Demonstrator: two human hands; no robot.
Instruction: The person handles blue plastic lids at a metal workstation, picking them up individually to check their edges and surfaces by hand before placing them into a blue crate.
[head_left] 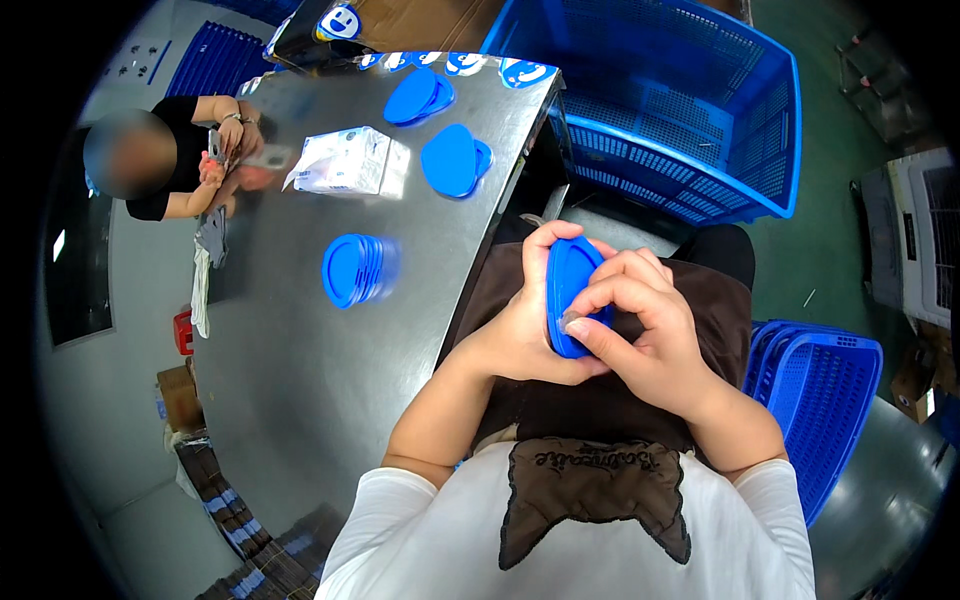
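Note:
Above my lap, my left hand point(520, 330) is closed round a round blue plastic lid point(568, 275), its flat side tilted up. My right hand point(655, 345) is in front of the lid, thumb and forefinger pinched at its near edge. Something small and greyish shows at those fingertips, too small to name. On the metal table point(310, 370) to my left stands a neat stack of blue lids point(350, 272). Farther back lie two looser piles, the nearer lids point(450, 160) and the far lids point(415, 97).
A white tissue pack point(345, 160) lies on the table. Across it, a person point(175, 160) holds a phone. A large blue crate point(680, 170) stands ahead right, with stacked blue baskets point(825, 400) by my right side. The table's edge runs close to my left arm.

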